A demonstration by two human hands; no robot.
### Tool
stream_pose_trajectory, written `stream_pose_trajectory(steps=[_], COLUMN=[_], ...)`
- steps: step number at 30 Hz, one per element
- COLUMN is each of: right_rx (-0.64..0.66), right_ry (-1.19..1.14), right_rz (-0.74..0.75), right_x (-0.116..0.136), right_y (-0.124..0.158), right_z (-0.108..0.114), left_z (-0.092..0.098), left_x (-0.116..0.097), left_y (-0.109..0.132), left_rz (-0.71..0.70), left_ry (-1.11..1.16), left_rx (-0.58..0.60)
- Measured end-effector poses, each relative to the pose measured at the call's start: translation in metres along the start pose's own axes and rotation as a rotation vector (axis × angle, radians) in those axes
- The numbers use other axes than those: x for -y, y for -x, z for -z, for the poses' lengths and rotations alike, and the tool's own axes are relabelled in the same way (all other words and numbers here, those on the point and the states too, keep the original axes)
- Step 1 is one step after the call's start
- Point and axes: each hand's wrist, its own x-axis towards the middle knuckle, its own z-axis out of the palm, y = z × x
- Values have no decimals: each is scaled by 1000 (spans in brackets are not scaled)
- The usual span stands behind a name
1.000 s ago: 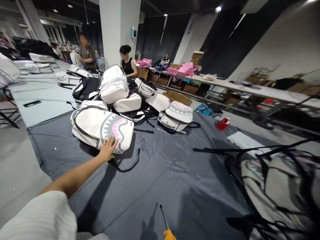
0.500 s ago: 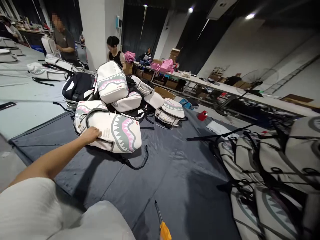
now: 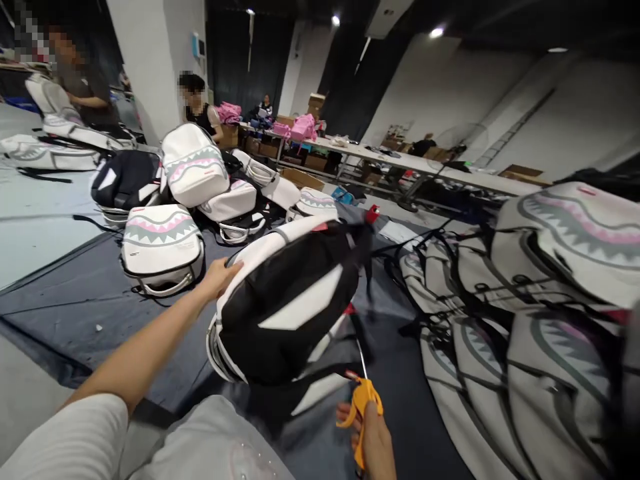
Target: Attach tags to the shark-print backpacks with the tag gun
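Note:
My left hand [image 3: 223, 277] is closed on the edge of a white and black backpack [image 3: 285, 293], which stands tilted with its black back panel and straps towards me. Some of its straps are smeared by motion. In my right hand [image 3: 375, 437] is an orange air blow gun [image 3: 367, 400], its thin metal nozzle pointing up beside the loose straps. A white backpack [image 3: 163, 243] with a pink and grey toothed print lies just beyond my left hand.
Several backpacks [image 3: 195, 160] are heaped at the back left, and rows of others [image 3: 545, 373] stack up on the right. Dark sheeting [image 3: 65, 300] covers the work surface. Two people work beyond the heap. A long table [image 3: 360, 152] with pink bags runs behind.
My left hand has pulled a backpack off the heap towards me and turned its black back panel to face me. My right hand has come into view holding the air blow gun.

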Motion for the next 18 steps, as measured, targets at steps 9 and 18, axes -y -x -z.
stream_pose_trajectory(steps=[9,18], right_rx=[8,409], right_ry=[305,601], right_rz=[-19,322], right_x=[0,89], right_y=[11,-33], right_z=[61,0], left_z=[-49,-112], left_x=[98,133], left_y=[43,85], left_rz=[66,-151], left_ry=[-401,-865], left_rx=[-65,179])
